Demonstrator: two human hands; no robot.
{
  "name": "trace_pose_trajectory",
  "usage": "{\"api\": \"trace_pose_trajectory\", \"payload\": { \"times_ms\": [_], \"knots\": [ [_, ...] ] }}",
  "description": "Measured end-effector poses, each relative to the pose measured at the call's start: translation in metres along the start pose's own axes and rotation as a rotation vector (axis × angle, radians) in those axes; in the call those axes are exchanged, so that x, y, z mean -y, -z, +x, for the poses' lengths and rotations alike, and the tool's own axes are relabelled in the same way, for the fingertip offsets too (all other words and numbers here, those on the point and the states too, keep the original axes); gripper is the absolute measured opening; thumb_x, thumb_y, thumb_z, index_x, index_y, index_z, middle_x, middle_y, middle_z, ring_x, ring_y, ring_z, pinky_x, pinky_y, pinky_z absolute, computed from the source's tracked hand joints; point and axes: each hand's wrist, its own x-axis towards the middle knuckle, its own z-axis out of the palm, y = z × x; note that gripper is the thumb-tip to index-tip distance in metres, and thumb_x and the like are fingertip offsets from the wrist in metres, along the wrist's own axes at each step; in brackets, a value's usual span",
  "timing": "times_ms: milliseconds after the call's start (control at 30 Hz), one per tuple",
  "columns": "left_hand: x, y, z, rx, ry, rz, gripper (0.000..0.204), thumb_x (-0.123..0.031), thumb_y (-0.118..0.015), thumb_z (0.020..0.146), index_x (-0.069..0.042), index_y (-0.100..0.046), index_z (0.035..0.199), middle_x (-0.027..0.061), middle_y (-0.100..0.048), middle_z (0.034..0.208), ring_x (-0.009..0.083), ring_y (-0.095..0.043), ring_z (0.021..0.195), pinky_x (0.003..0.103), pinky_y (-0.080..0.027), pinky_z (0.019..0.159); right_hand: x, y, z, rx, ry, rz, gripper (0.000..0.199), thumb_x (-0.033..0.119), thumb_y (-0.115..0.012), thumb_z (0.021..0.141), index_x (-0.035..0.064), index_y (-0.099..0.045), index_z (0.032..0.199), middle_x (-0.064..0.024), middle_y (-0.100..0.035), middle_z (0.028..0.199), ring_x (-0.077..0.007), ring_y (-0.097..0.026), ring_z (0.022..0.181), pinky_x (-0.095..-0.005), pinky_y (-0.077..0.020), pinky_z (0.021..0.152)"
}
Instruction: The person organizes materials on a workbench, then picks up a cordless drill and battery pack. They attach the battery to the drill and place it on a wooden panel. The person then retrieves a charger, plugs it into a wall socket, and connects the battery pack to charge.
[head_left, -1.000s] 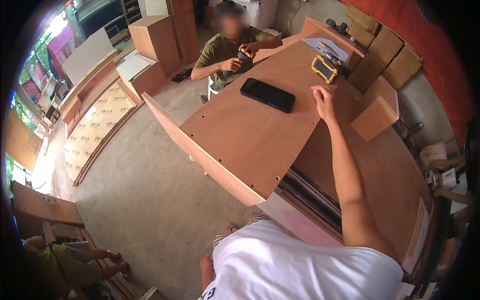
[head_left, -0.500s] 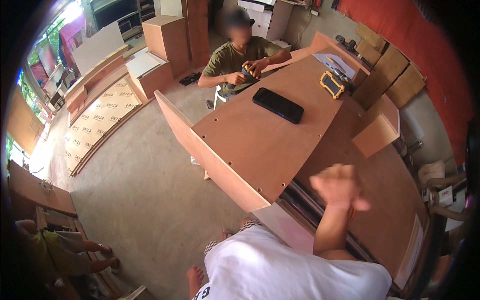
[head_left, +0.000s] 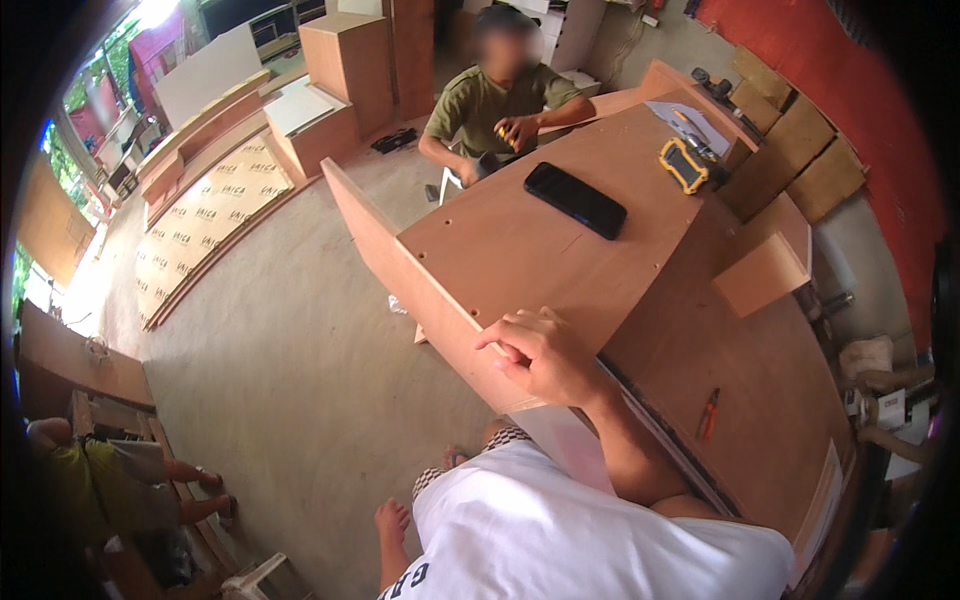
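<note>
My right hand [head_left: 545, 352] is at the near corner of a brown wooden panel [head_left: 530, 275] with drilled holes. Its index finger stretches toward the edge of an upright side board [head_left: 415, 285], the thumb is apart below, and nothing shows in the grasp. Whether the fingertips touch the wood, I cannot tell. My left hand [head_left: 392, 517] hangs low beside my white shirt, fingers loosely apart, holding nothing. Farther along the panel lies a black phone [head_left: 575, 200]. Orange-handled pliers [head_left: 709, 414] rest on the lower brown board [head_left: 745, 350] to the right.
Across the panel a seated co-worker [head_left: 500, 110] handles a yellow-and-black tool. A yellow-framed device [head_left: 683, 165] lies at the panel's far right. An open wooden box [head_left: 765, 262] stands on the right. Cabinets [head_left: 345, 70] and patterned sheets [head_left: 205, 220] are at the far left.
My right hand has moved left from above the lower board to the panel's near corner, uncovering the pliers. The co-worker's hands have moved apart around the tool. The view has shifted slightly.
</note>
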Motion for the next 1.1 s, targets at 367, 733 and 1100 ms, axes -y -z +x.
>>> {"api": "trace_pose_trajectory", "payload": {
  "times_ms": [367,733,1100],
  "knots": [
    [0.032,-0.005,-0.019,-0.003,-0.206,0.475,0.034,-0.025,-0.067,0.099,0.003,-0.072,0.118,0.0204,-0.075,0.11,0.0276,-0.07,0.101,0.046,-0.055,0.082,-0.006,0.001,0.0,0.0,0.043,0.009,0.011,0.008,-0.071,0.089,0.0163,-0.074,0.095,-0.0001,-0.062,0.078,-0.0243,-0.065,0.082,-0.0411,-0.0486,0.08],
    [0.074,-0.003,0.016,-0.177,-0.249,0.333,0.043,-0.025,-0.071,0.094,0.011,-0.074,0.118,0.026,-0.078,0.108,0.0335,-0.072,0.097,0.048,-0.056,0.087,-0.007,0.0,-0.003,-0.01,0.051,0.018,0.011,0.007,-0.071,0.089,0.0152,-0.074,0.096,-0.0008,-0.061,0.078,-0.0246,-0.064,0.084,-0.041,-0.0488,0.082],
    [0.04,0.015,-0.007,-0.104,-0.071,0.044,0.029,-0.029,-0.069,0.1,-0.003,-0.066,0.113,0.0091,-0.058,0.084,0.0235,-0.059,0.069,0.044,-0.06,0.067,-0.005,-0.003,-0.008,-0.084,0.061,0.054,0.009,0.006,-0.072,0.089,0.0132,-0.072,0.094,-0.0016,-0.059,0.076,-0.0236,-0.063,0.077,-0.0412,-0.0485,0.077]
  ]
}}
